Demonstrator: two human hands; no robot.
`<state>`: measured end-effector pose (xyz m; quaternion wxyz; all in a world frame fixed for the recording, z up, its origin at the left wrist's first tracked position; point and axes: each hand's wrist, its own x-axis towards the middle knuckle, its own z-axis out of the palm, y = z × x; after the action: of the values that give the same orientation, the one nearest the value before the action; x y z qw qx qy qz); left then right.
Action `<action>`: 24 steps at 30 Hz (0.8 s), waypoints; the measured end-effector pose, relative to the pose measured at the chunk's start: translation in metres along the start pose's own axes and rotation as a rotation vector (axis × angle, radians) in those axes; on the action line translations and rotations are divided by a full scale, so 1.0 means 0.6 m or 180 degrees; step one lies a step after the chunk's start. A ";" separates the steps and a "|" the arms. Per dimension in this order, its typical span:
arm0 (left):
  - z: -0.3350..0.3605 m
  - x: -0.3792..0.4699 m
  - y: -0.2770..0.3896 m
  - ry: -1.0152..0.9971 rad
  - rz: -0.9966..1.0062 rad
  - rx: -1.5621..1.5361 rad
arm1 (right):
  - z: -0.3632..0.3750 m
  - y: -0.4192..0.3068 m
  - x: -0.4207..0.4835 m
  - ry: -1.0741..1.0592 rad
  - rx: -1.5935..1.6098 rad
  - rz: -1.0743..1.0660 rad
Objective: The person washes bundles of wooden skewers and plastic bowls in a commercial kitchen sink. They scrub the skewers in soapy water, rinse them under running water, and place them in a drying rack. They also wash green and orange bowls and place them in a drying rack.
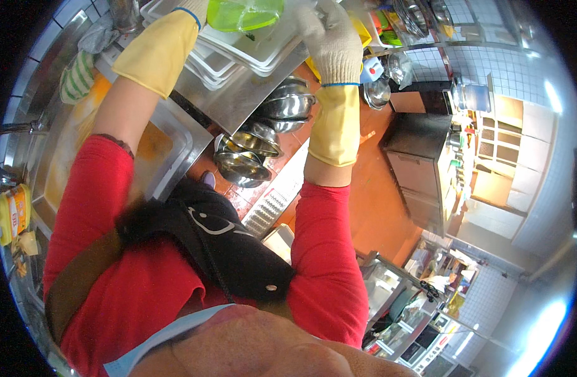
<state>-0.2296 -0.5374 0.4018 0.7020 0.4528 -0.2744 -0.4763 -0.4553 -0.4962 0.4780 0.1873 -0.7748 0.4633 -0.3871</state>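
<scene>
At the top edge, my left hand (193,10), in a white knit glove over a yellow rubber glove, is mostly cut off by the frame. Beside it is a bright green plastic container (245,15). Gloved the same way, my right hand (333,45) is on the other side of this container, its fingers blurred; whether they grip anything is unclear. Below the green container lies a stack of white plastic trays (265,63) on a stainless steel counter (232,106). A small dark green scrap (250,36) rests in the top tray.
A steel sink (194,151) with cloudy orange-tinged contents lies left, a striped cloth (77,77) by its rim. Several metal bowls (243,160) are stacked low beneath the counter. A white floor drain cover (269,207) crosses the red tiled floor (364,207). Cabinets (416,174) stand right.
</scene>
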 end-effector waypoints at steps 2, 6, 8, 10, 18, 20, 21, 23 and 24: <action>0.000 -0.003 0.002 0.0051 0.0064 0.0074 | 0.009 -0.012 0.015 -0.0190 -0.0633 -0.0910; 0.004 -0.005 0.007 0.0111 0.0142 0.0210 | 0.049 -0.046 0.045 -0.0727 -0.1573 -0.1853; 0.005 -0.006 0.009 0.0161 0.0150 0.0232 | 0.065 -0.064 0.053 -0.1131 -0.1794 -0.1788; 0.003 -0.007 0.011 0.0243 0.0116 0.0185 | 0.078 -0.079 0.060 -0.1806 -0.2201 -0.1377; -0.018 0.017 -0.001 -0.0017 0.0284 0.0360 | 0.102 -0.080 0.081 -0.1988 -0.2274 -0.1633; -0.021 0.023 -0.007 -0.0018 0.0323 0.0136 | 0.101 -0.079 0.078 -0.1906 -0.2355 -0.1531; -0.022 0.025 -0.010 -0.0016 0.0362 0.0144 | 0.099 -0.079 0.075 -0.1864 -0.2394 -0.1482; -0.025 0.028 -0.017 -0.0019 0.0438 0.0162 | 0.093 -0.082 0.068 -0.2052 -0.2563 -0.1421; -0.025 0.030 -0.021 0.0028 0.0420 0.0207 | 0.092 -0.083 0.065 -0.2144 -0.2647 -0.1387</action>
<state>-0.2156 -0.5499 0.3830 0.7180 0.4584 -0.3159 -0.4178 -0.3737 -0.5087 0.4924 -0.0798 -0.9414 0.3211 0.0660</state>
